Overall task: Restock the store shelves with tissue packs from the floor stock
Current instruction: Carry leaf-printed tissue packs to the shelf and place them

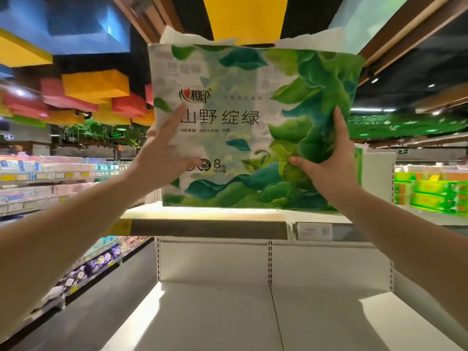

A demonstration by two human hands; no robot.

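Observation:
A large tissue pack [243,97] with green leaf print and a white plastic handle on top stands upright on the top shelf [202,212], right in front of me. My left hand [162,153] lies flat against its front face with straight fingers, at the lower left. My right hand [331,160] grips the pack's lower right part, thumb on the front and fingers up along the side. The pack's back and whatever stands behind it are hidden.
Below the top shelf a white lower shelf [253,312] runs toward me. Price label strips [314,231] line the top shelf's edge. Stocked shelves [50,188] flank the aisle on the left; green packs [430,196] are stacked at the right.

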